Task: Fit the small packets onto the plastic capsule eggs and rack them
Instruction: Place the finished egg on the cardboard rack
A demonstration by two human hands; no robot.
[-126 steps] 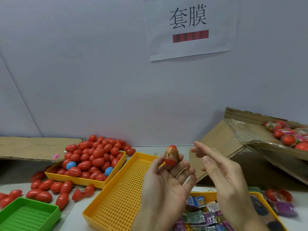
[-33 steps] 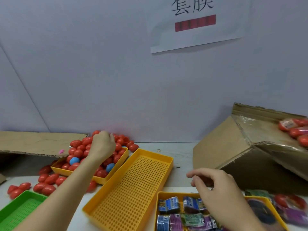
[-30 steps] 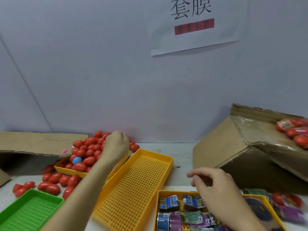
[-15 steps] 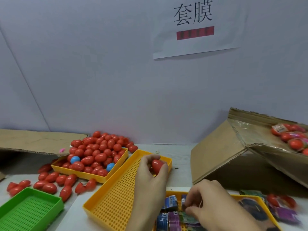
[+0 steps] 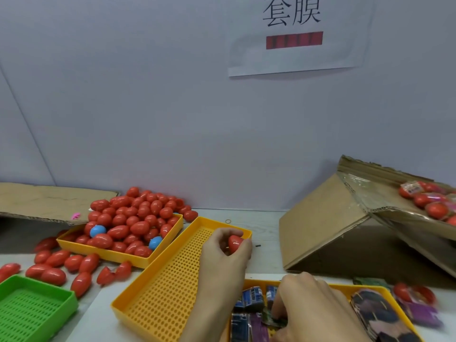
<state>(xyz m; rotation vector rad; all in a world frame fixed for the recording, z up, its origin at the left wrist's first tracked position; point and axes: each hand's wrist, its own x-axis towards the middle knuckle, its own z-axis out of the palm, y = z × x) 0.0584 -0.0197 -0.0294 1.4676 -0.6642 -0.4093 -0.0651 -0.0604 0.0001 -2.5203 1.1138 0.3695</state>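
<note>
Over perforated yellow tray on table: left hand, fingers curled round red egg. Lower right: right hand, fingers pinching packet in packet tray. Egg pile far left.

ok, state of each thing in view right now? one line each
Left hand: grips a bare red egg, no packet on it.
Right hand: fingers down in the packet tray, pinching a packet.
Holed yellow tray: nothing in it.
Egg tray: heaped with red eggs and two blue.
Green tray: nothing visible in it.
Cardboard box: tipped, open, holds wrapped eggs.
</note>
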